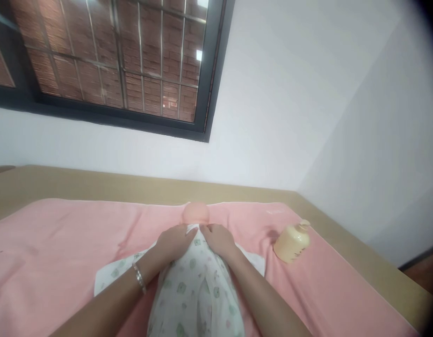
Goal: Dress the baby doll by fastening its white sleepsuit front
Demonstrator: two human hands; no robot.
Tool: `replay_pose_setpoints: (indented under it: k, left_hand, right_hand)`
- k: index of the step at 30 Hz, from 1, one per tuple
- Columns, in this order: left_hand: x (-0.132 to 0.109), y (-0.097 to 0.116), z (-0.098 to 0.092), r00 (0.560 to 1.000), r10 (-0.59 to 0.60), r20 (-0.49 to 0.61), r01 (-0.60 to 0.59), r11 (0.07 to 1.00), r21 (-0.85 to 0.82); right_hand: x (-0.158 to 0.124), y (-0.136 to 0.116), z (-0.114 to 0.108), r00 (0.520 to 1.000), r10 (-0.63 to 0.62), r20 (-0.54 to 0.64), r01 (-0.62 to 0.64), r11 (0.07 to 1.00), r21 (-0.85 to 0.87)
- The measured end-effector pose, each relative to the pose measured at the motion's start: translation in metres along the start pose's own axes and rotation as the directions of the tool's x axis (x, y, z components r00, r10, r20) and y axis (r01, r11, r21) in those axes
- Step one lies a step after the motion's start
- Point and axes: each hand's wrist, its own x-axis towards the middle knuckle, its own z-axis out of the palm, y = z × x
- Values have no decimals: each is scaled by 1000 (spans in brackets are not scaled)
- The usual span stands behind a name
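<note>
A white baby garment (188, 285) printed with green and pink figures runs from the bottom edge up to the middle. My left hand (174, 241), with a bracelet at its wrist, is closed on the left side of the garment's upper edge. My right hand (218, 239) pinches the same edge just to the right, so the two thumbs lie close together. Right beyond the fingers shows the smooth round head (196, 213) of what looks like a baby doll. Its face and body are hidden by the cloth and my hands. Sleeves or side flaps spread out beneath both forearms.
A pink sheet (79, 234) covers most of the wooden surface (97, 181). To the right stands a cream pump bottle (292, 241), tilted in view. Behind are a white wall (272, 117) and a dark-framed window (198, 126) with metal bars.
</note>
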Motion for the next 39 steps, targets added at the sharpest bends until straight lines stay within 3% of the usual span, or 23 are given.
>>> replay_pose_setpoints:
  k: [11, 17, 39]
  left_hand:
    - [1, 1, -2, 1000, 12, -2, -12, 1000, -20]
    - [2, 2, -1, 999, -33, -28, 32, 999, -24]
    - [2, -2, -1, 998, -11, -54, 7, 998, -59]
  right_hand:
    - [2, 3, 7, 992, 1, -126, 8, 998, 69]
    - [2, 4, 8, 990, 8, -138, 4, 996, 89]
    - [2, 5, 8, 989, -11, -148, 29, 992, 119]
